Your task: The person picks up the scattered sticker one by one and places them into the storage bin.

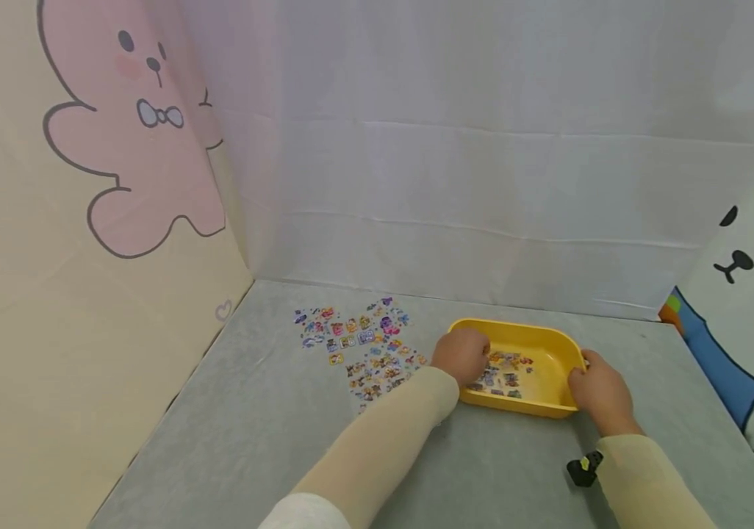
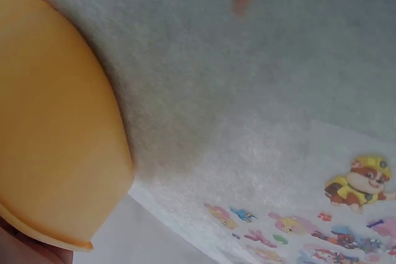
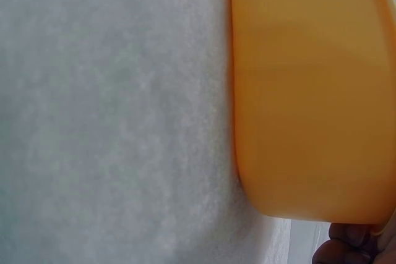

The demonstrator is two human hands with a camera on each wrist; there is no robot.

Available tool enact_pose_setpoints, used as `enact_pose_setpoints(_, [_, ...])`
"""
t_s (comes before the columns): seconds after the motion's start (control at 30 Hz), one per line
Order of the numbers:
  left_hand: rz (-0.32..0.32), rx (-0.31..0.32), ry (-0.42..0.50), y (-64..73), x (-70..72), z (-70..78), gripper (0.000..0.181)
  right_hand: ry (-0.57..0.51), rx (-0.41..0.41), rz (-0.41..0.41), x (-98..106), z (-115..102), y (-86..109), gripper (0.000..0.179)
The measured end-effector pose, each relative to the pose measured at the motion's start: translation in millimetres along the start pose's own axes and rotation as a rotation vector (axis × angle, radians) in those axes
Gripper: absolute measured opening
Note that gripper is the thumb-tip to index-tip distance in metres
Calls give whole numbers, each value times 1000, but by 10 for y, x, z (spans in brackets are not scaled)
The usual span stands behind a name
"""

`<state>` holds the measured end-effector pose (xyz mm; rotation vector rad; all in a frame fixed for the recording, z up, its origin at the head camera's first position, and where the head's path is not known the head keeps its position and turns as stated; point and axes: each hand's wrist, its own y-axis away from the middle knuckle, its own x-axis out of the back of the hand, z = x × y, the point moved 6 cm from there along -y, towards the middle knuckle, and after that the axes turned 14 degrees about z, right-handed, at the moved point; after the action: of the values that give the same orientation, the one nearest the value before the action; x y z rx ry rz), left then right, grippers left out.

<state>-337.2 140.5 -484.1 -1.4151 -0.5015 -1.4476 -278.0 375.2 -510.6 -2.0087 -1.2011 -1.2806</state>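
A shallow yellow plastic tray (image 1: pixel 542 345) sits on the grey table, with sticker sheets (image 1: pixel 503 373) of small colourful cartoon figures lying inside it. My left hand (image 1: pixel 461 355) grips the tray's left rim, fingers curled over the edge. At the opposite end, my right hand (image 1: pixel 604 393) holds the right rim, its thumb on top. In the left wrist view the tray's outer wall (image 2: pixel 55 122) fills the left side, and part of the hand (image 2: pixel 31 248) shows under the rim. Curled fingertips (image 3: pixel 346 245) appear below the tray's corner in the right wrist view.
More clear sticker sheets (image 1: pixel 377 356) lie spread on the table left of the tray, partly behind the left forearm. A small black device (image 1: pixel 584 469) is at the right wrist. White cloth (image 1: pixel 469 184) hangs along the table's back edge; printed cloths hang on both sides.
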Motion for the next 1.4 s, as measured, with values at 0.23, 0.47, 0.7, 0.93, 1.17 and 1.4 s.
enact_pose_setpoints(0.23, [-66,-17,-43,23,-40,55,13,-1,11,16,32,-26,-2,59])
enact_pose_setpoints(0.47, [-54,-19,-89,30,-48,48,13,-7,13,5,27,-23,15,60])
enact_pose_setpoints(0.7, [8,-66,-156,21,2,40,21,-1,11,16,38,-16,12,59])
enact_pose_setpoints(0.93, [36,-115,-229,-4,49,-22,24,-9,5,14,29,-16,17,59])
enact_pose_setpoints(1.17, [61,-184,-166,-34,123,-147,19,-10,9,14,33,-23,25,59])
enact_pose_setpoints(1.4, [121,-276,-130,25,281,-344,10,-5,0,22,31,-30,18,58])
